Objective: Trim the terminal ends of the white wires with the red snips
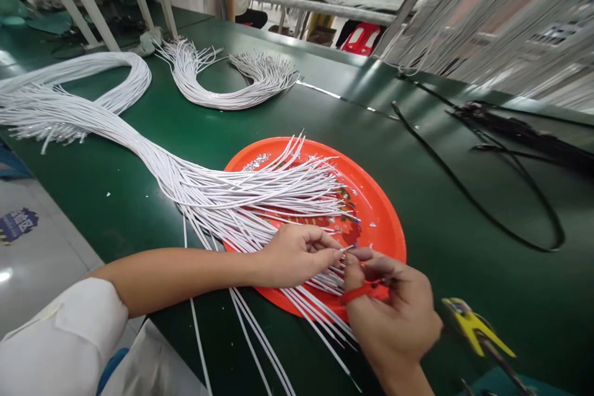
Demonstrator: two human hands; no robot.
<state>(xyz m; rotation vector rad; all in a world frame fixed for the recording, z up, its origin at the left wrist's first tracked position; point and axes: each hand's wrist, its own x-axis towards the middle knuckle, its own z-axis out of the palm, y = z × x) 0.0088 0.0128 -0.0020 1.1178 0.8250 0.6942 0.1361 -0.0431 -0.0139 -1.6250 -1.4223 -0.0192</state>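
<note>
I stand near a green desk, where a person works with two bare hands. The left hand has its fingers closed narrowly on a thin white wire, near the end of this wire, above the lower right part of an orange-red tray. The right hand is just beside it. Its fingers are bent around a red-handled tool, and the tip of this tool is too small and hidden for me to tell its kind.

A thick bundle of white wires comes from the left side of the desk and spreads its loose ends over the tray. Some wires hang below the left forearm. Small silvery pieces lie in the tray, near its upper left rim. To the right of the right hand there is a yellow-handled tool, and farther back a black cable makes a wide curve. A curved bundle of white wires rests behind the tray.
</note>
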